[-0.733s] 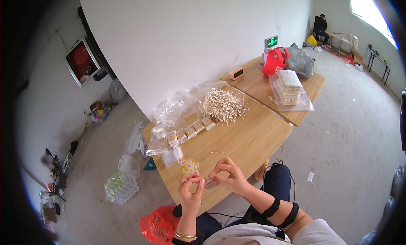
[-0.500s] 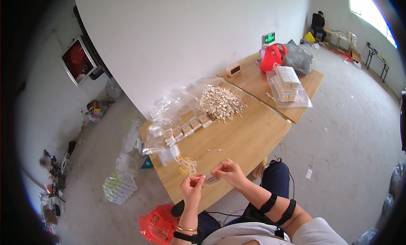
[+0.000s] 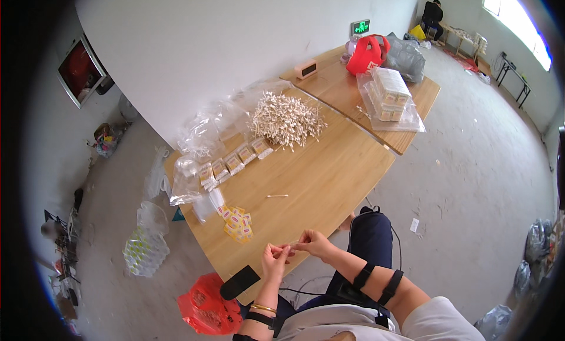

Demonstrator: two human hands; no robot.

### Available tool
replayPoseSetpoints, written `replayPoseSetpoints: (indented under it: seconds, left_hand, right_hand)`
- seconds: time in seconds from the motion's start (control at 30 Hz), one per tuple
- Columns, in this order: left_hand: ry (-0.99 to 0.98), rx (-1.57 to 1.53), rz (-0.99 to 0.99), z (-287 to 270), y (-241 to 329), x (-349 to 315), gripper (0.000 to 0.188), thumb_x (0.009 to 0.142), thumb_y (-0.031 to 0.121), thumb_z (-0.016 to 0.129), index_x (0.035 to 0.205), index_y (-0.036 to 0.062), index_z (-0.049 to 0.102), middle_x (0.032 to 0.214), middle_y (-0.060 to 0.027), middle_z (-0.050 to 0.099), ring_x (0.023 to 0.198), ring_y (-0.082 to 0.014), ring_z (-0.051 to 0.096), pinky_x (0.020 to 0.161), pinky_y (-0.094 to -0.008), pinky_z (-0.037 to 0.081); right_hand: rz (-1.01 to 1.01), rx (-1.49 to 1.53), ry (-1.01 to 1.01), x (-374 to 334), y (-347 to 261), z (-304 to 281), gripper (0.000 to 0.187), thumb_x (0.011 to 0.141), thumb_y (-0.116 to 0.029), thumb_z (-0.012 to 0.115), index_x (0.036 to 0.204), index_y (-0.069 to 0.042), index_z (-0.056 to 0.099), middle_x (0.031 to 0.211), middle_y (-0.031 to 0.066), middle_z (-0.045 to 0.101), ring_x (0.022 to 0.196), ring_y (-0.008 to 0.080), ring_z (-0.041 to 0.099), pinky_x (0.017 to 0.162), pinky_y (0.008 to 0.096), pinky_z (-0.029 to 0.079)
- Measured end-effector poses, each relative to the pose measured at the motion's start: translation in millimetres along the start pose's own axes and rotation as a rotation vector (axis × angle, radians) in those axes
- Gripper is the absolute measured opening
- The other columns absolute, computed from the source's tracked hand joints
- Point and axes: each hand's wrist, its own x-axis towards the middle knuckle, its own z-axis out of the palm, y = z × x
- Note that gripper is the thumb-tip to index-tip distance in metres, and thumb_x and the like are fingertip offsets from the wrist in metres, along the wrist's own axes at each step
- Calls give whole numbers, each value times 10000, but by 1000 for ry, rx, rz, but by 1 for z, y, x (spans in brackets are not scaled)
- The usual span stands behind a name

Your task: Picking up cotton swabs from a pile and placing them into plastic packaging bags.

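My left hand [image 3: 277, 260] and my right hand [image 3: 312, 244] meet over the near edge of the wooden table [image 3: 306, 182]. Both are closed in a pinch on what looks like a small clear plastic bag, mostly hidden by the fingers now. Left of them lies a spread of yellow and white cards [image 3: 238, 224], with a stack of clear bags [image 3: 206, 205] beside it. A single cotton swab [image 3: 277, 195] rests on the table. Farther off are a row of filled swab packs [image 3: 233, 162] and a large heap of loose cotton swabs [image 3: 287, 120].
Clear plastic sheeting [image 3: 206, 129] lies along the wall side. A black phone-like object [image 3: 240, 283] sits at the near left corner above a red bag [image 3: 209, 305]. The far table holds stacked packs [image 3: 391, 94], a red bag [image 3: 368, 54] and a small clock [image 3: 306, 70]. A person [image 3: 432, 17] sits far away.
My hands have drawn closer together, and the small bag that showed between them is now mostly covered. The view has shifted, so the table appears farther left and the black object shows fully.
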Motion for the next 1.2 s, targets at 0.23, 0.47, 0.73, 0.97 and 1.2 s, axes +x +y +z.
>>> replayPoseSetpoints:
  seconds: [0.23,0.47,0.73,0.97,1.2]
  left_hand:
    - [-161,-43,-118,-21,12,21,268,922,177,747,901,100,491,1003,-126,723,811,-198,747,548,-236,472]
    - [-83,31,-95,-15,23,25,265,943,210,726,918,98,487,904,-94,719,806,-204,751,562,-236,466]
    - [-67,84,-13,-10,14,6,285,939,232,734,930,81,492,907,-89,700,817,-207,751,556,-235,460]
    - [-102,144,17,-11,18,4,322,877,237,793,1059,58,597,909,-45,698,760,-123,668,581,-227,410]
    - [-160,527,293,-8,58,-21,228,824,204,826,969,42,757,871,-26,735,791,-99,618,685,-269,460]
  right_hand:
    - [-72,-103,-97,4,-3,-6,335,847,-281,834,821,-92,559,712,-46,520,644,62,452,539,237,361]
    - [-207,-217,-19,12,-15,-3,317,864,-250,814,834,-68,557,709,-29,536,662,69,479,554,251,393]
    - [-284,-302,-51,0,-17,-13,320,798,-300,826,839,-28,662,783,84,638,730,185,612,643,330,494]
    - [-384,-375,-111,8,-32,-12,275,874,-294,781,910,-41,678,795,32,628,761,144,576,674,301,463]
    - [-292,-102,-278,-18,-90,-22,223,916,-272,750,953,-60,689,891,-1,632,839,99,560,752,270,441]
